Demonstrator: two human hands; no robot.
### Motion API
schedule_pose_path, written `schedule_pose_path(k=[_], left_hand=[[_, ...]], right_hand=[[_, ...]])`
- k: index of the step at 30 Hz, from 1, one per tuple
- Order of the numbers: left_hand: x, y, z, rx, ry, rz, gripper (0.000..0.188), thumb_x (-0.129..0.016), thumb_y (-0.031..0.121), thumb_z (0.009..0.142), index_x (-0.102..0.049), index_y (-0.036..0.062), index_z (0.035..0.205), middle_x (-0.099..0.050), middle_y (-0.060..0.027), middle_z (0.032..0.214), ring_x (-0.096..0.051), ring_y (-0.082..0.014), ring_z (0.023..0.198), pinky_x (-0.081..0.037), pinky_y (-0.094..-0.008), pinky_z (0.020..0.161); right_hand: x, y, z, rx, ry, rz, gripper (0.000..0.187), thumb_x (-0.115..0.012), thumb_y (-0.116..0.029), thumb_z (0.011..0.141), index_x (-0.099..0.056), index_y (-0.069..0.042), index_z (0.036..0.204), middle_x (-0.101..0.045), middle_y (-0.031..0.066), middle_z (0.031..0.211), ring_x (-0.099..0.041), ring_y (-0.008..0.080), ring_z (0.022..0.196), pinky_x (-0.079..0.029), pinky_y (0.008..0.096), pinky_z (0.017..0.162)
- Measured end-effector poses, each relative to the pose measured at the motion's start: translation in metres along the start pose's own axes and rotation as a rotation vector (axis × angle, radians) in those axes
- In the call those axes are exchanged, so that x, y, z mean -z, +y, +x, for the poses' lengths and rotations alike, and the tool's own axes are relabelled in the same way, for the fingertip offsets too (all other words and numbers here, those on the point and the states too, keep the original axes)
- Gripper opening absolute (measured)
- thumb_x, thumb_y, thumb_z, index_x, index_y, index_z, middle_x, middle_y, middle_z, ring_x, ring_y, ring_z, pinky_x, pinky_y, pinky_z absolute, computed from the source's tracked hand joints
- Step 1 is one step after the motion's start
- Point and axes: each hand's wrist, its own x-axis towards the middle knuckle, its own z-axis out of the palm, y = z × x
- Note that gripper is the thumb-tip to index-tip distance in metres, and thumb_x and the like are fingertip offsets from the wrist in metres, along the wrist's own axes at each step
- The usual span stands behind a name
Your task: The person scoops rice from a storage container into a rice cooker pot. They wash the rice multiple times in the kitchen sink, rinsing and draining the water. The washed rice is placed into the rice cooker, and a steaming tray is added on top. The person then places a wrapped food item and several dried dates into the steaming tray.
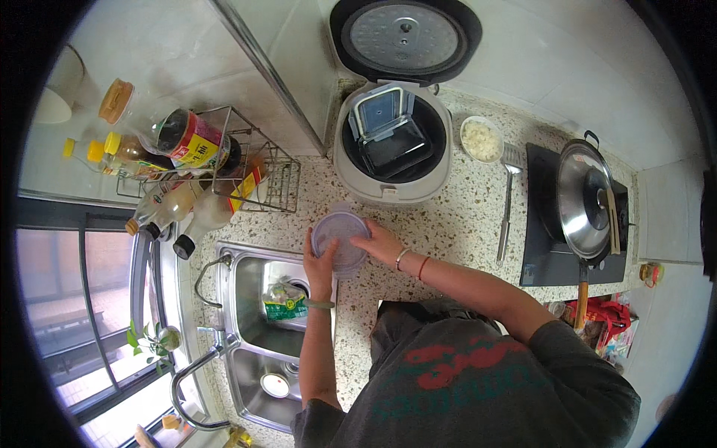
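Both hands are around a round, clear plastic food container with a pale purple lid at the counter's front, beside the sink. My left hand grips its left side, thumb laid over the lid. From the right, my right hand holds the rim with its thumb on top. Just behind stands an open rice cooker, its lid tipped up. Inside the cooker lies a dark rectangular food container, with a clear clip-on lid leaning beside it.
A bowl of white rice and a slotted spatula lie right of the cooker. Farther right, a lidded wok sits on a black cooktop. Left are a wire rack of bottles and a double sink.
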Motion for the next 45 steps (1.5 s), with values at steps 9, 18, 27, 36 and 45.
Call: schedule_pose_path(k=[9, 18, 27, 36, 45], left_hand=[[0.025, -0.020, 0.043, 0.000, 0.037, 0.058, 0.076, -0.078, 0.017, 0.082, -0.037, -0.0052, 0.143, -0.055, -0.0169, 0.128, -0.056, -0.0207, 0.110, -0.048, -0.0304, 0.093], [0.044, -0.029, 0.058, 0.131, 0.055, 0.018, 0.084, -0.082, 0.019, 0.077, -0.036, -0.0062, 0.142, -0.053, -0.0203, 0.129, -0.054, -0.0239, 0.116, -0.046, -0.0327, 0.096], [0.041, -0.025, 0.054, 0.049, 0.111, 0.067, 0.088, -0.082, 0.018, 0.078, -0.029, 0.0013, 0.147, -0.045, -0.0219, 0.134, -0.050, -0.0286, 0.119, -0.043, -0.0358, 0.099], [0.030, -0.032, 0.053, -0.063, 0.181, 0.170, 0.079, -0.079, 0.017, 0.081, -0.036, 0.0009, 0.144, -0.046, -0.0191, 0.135, -0.046, -0.0286, 0.120, -0.039, -0.0374, 0.102], [0.010, 0.032, 0.001, -0.276, 0.393, 0.341, 0.051, -0.067, 0.012, 0.090, -0.046, 0.0030, 0.136, -0.048, -0.0150, 0.132, -0.049, -0.0274, 0.117, -0.043, -0.0396, 0.094]], right_hand=[[-0.024, 0.008, 0.036, -0.058, 0.003, -0.156, 0.044, -0.070, -0.031, 0.084, -0.058, 0.001, 0.112, -0.065, 0.0119, 0.090, -0.062, 0.0160, 0.065, -0.052, 0.0311, 0.059], [-0.048, 0.019, 0.049, -0.089, -0.025, -0.207, 0.046, -0.068, -0.035, 0.082, -0.060, 0.001, 0.111, -0.059, 0.0204, 0.105, -0.058, 0.0327, 0.093, -0.048, 0.0399, 0.082], [-0.048, 0.029, 0.052, 0.044, 0.023, -0.290, 0.040, -0.067, -0.034, 0.086, -0.062, 0.000, 0.106, -0.061, 0.0171, 0.099, -0.061, 0.0288, 0.093, -0.049, 0.0391, 0.080], [-0.017, -0.003, 0.018, 0.238, -0.007, -0.275, 0.032, -0.066, -0.023, 0.089, -0.061, -0.002, 0.112, -0.066, 0.0150, 0.100, -0.064, 0.0267, 0.086, -0.051, 0.0389, 0.073], [0.159, -0.151, 0.041, 0.739, 0.107, -0.999, 0.056, -0.076, -0.019, 0.076, -0.055, -0.010, 0.127, -0.056, 0.0125, 0.124, -0.053, 0.0320, 0.113, -0.045, 0.0403, 0.096]])
